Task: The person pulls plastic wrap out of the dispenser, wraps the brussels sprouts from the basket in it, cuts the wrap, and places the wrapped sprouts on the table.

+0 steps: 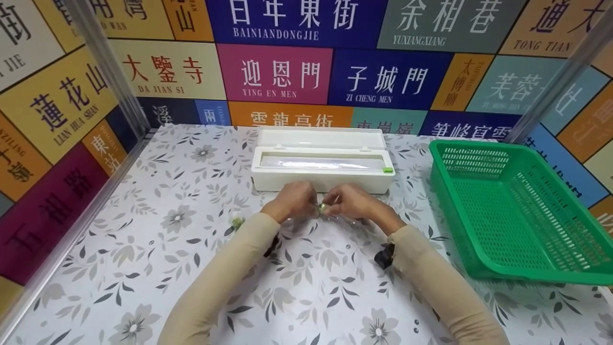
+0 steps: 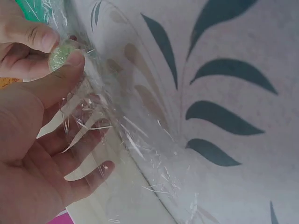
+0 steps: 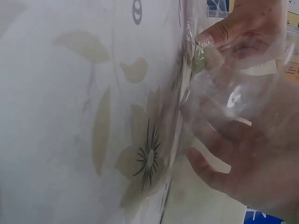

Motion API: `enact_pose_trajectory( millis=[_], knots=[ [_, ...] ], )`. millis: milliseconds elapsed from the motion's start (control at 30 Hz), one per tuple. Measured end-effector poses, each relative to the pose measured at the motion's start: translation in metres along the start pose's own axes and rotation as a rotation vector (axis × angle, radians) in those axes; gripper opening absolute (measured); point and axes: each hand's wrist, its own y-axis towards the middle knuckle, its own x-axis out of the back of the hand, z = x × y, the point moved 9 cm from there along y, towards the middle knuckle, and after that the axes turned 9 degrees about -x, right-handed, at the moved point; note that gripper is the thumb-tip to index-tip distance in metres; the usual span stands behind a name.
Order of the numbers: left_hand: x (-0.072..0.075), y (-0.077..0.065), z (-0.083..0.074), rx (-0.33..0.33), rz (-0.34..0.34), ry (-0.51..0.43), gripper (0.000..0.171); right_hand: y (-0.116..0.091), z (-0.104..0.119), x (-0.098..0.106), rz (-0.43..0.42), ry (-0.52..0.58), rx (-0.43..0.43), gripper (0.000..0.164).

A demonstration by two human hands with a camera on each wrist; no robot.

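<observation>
My left hand (image 1: 294, 199) and right hand (image 1: 352, 201) meet just in front of a white cling film dispenser (image 1: 325, 182). Between them is a small pale-green piece (image 2: 60, 56) in clear cling film (image 2: 133, 140); its exact kind cannot be told. In the left wrist view, the left thumb and forefinger pinch it while the other fingers spread under the film. From the opposite side the right hand pinches it too, partly veiled by film in the right wrist view. Another small green-and-white piece (image 1: 236, 220) lies beside the left forearm.
The dispenser's lid (image 1: 321, 138) is raised at the back, and a green slider (image 1: 388, 170) sits at its right end. To the right stands a green plastic basket (image 1: 459, 230). Sign-covered panels (image 1: 282, 74) bound the flower-patterned table (image 1: 177, 218).
</observation>
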Motion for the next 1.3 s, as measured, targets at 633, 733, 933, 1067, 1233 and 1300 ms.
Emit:
enact_pose_trajectory(
  millis=[633, 733, 933, 1067, 1233, 1300],
  knots=[
    [0.017, -0.028, -0.032, 0.099, -0.134, -0.207, 0.012, -0.008, -0.018, 0.013, -0.168, 0.196, -0.088, 0.031],
    [0.0, -0.034, -0.02, 0.189, -0.079, -0.308, 0.022, -0.01, -0.022, 0.01, -0.142, 0.315, -0.111, 0.034],
    [-0.013, -0.035, 0.003, 0.282, -0.162, -0.632, 0.042, -0.011, -0.018, -0.005, -0.052, 0.479, -0.102, 0.033],
    [-0.016, -0.034, 0.012, 0.331, -0.225, -0.796, 0.041, -0.012, -0.013, -0.009, -0.04, 0.503, -0.083, 0.03],
    [-0.019, -0.037, 0.022, 0.403, -0.268, -0.9, 0.029, -0.013, -0.013, -0.01, -0.045, 0.486, -0.128, 0.029],
    [-0.021, -0.038, 0.025, 0.413, -0.263, -0.947, 0.031, -0.014, -0.013, -0.01, -0.045, 0.482, -0.148, 0.028]
  ],
)
